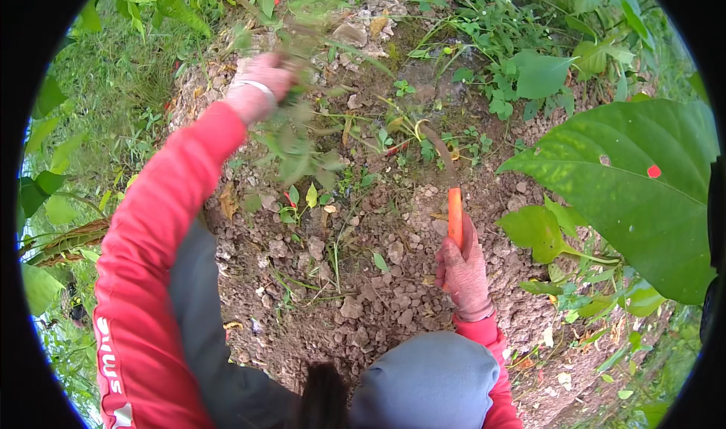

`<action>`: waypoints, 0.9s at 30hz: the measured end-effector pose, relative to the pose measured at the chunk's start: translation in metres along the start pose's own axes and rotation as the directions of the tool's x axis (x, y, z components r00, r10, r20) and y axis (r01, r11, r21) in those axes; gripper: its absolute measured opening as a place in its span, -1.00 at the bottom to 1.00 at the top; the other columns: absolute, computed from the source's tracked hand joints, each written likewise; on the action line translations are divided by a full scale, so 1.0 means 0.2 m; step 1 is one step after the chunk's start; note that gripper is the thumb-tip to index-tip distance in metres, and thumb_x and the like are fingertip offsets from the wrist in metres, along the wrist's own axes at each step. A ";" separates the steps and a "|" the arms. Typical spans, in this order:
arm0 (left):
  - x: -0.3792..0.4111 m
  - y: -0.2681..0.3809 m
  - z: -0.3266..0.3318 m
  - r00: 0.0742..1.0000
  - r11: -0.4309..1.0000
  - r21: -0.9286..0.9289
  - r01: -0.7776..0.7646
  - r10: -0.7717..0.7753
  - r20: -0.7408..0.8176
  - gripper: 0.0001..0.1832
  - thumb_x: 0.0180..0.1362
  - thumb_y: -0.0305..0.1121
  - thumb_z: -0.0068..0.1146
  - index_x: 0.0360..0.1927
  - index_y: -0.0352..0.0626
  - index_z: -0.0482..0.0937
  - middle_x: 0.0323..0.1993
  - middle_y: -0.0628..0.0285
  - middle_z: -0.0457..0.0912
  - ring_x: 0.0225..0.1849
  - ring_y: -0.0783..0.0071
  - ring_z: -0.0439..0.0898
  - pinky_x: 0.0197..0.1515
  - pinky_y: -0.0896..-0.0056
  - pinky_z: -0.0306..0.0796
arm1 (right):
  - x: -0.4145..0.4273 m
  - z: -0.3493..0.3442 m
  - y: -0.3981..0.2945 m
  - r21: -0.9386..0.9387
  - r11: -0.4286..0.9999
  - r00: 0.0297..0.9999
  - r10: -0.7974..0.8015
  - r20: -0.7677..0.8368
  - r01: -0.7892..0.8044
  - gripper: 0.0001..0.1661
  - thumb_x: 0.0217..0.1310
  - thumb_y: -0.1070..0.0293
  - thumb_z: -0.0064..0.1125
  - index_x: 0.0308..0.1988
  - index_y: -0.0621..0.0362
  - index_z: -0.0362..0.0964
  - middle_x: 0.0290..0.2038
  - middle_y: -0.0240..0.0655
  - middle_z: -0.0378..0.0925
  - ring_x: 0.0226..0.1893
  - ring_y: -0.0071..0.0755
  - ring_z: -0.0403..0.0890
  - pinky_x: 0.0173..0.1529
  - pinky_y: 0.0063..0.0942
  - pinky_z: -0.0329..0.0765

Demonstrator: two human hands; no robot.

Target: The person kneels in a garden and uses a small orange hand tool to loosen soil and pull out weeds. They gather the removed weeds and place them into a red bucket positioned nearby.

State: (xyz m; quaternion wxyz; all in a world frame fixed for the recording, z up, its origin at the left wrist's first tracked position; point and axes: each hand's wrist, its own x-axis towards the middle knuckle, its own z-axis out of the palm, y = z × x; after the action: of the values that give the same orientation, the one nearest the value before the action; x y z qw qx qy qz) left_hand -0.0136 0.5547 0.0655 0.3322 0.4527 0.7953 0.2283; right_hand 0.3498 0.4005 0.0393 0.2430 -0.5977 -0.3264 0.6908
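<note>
My left hand point(258, 86), in a red sleeve with a white band at the wrist, is at the upper left, blurred by motion. Its fingers are closed on a bunch of leafy green weeds point(300, 151), also blurred; whether their roots are free cannot be told. Lower right, my right hand point(465, 273) grips a sickle by its orange handle point(455, 216). The sickle's curved, brownish blade point(443, 148) points away from me, its tip among low weeds point(397, 117) at the soil. Both knees show at the bottom of the view.
Crumbly brown soil point(351, 310) with small clods lies before me. A large green leaf point(635, 185) hangs close on the right. Dense weeds point(499, 49) grow at the upper right, and grass point(136, 83) on the left. Small red chillies point(290, 199) lie scattered on the ground.
</note>
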 end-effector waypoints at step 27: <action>-0.32 0.36 1.06 0.819 0.796 0.414 -0.440 0.167 0.550 -0.23 -0.13 0.05 0.17 0.09 -0.25 0.30 -0.09 0.00 0.53 -0.09 0.10 0.53 -0.06 0.23 0.41 | -0.43 -0.58 -0.10 -0.152 0.371 0.222 -0.786 -0.577 0.916 -0.42 0.22 0.03 -0.15 0.14 0.12 0.18 0.00 -0.20 0.41 -0.20 -0.19 0.53 -0.15 -0.27 0.50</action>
State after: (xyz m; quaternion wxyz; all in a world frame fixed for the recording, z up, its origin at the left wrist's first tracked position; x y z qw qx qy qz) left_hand 0.2069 0.5479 -0.0088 0.3421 0.6937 0.6303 -0.0666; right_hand 0.4776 0.3704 0.1027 0.7302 -0.4594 -0.4332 0.2611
